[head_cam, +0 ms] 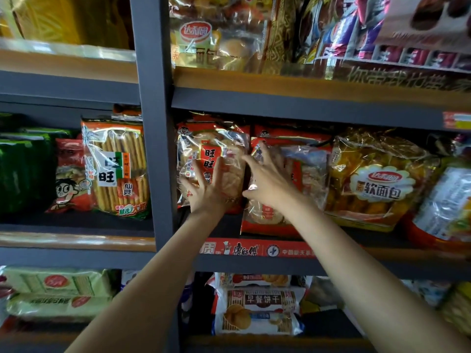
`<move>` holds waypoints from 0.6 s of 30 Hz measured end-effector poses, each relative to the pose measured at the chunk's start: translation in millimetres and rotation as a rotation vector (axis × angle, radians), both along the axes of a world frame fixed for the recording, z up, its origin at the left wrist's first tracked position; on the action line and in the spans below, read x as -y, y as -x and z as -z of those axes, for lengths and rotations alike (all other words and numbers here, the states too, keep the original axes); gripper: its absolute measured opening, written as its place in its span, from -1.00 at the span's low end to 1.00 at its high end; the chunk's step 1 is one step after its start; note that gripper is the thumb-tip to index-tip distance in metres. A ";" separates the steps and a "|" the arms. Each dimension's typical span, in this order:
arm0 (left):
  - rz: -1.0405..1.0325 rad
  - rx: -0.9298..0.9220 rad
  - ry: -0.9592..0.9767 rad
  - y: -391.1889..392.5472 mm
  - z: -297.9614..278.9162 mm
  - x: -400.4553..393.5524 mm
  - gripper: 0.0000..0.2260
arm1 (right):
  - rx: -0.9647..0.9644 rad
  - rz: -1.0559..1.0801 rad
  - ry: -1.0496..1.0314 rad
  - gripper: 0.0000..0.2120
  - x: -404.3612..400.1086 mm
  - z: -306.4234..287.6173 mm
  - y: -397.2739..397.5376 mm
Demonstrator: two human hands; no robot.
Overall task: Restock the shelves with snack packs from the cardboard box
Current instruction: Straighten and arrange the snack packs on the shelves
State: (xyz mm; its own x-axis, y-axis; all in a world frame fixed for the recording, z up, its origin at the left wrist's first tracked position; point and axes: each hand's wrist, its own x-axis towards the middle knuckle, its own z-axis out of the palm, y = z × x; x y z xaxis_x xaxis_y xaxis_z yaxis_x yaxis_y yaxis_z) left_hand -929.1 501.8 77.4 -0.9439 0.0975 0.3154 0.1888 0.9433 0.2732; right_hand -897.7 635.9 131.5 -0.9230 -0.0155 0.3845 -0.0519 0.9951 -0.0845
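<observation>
Centre frame, middle shelf (280, 250): 2 rice-cracker packs. Left hand (207, 191), fingers spread, flat on left pack (229, 149); right hand (267, 179) splayed on right pack (311, 174). Likely light, slippery film, brittle contents; hold edges.

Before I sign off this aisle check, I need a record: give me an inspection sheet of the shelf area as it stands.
Surface: middle shelf with red label strip, packs standing on it.
Job's things: two red rice cracker packs, left pack upright, right pack standing nearer the shelf's front edge; cardboard box not seen.
Clutter: yellow bread bag beside them; biscuit pack on the shelf below.
Grippers: left hand spread flat on left pack; right hand spread flat on right pack, fingers open.
Cables: nothing seen.
Surroundings: grey upright post; stocked shelves above, below and left.
</observation>
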 end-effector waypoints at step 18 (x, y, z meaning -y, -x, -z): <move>0.070 -0.091 0.189 -16.8 -8.1 -12.6 0.03 | -0.064 0.139 -0.187 0.08 -46.9 37.0 -41.2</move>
State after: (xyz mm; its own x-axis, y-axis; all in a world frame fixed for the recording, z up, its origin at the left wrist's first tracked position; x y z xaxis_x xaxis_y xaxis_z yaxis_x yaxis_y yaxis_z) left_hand -912.3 514.4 85.4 -0.9013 0.2277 0.3684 0.2717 0.9597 0.0716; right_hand -856.5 682.8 94.5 -0.8951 0.0337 0.4447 0.0872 0.9911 0.1005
